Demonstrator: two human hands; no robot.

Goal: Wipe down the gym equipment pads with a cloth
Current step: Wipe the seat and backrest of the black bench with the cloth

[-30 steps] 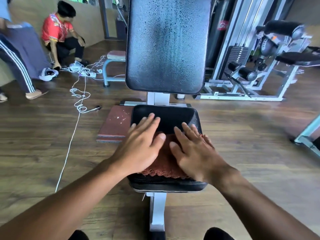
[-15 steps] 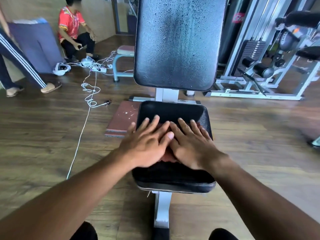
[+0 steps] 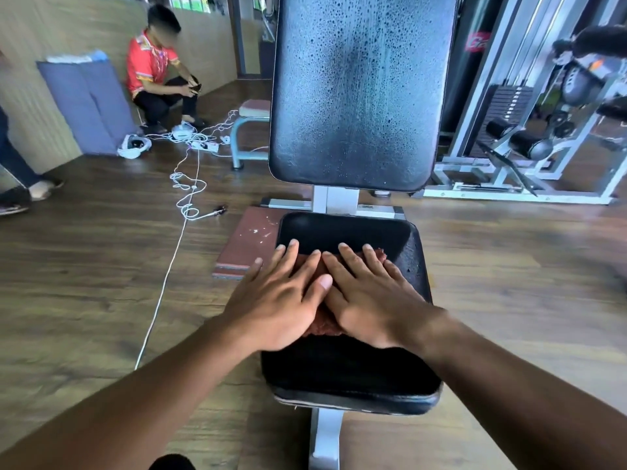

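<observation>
A black seat pad point(image 3: 349, 371) of a gym bench lies in front of me, with an upright black back pad point(image 3: 359, 89) behind it, speckled with droplets. A reddish-brown cloth point(image 3: 322, 325) lies flat on the seat pad, mostly hidden under my hands. My left hand point(image 3: 281, 300) presses on the cloth's left part with straight fingers. My right hand point(image 3: 369, 296) presses flat on its right part, side by side with the left, thumbs touching.
A reddish mat point(image 3: 247, 245) lies on the wood floor left of the bench. White cables point(image 3: 183, 198) run across the floor to a person in a red shirt point(image 3: 156, 69) crouching at the back left. A weight machine point(image 3: 529, 130) stands at the right.
Both hands have slid the cloth forward along the seat pad, away from me, and drawn closer together. More bare pad shows near the front edge.
</observation>
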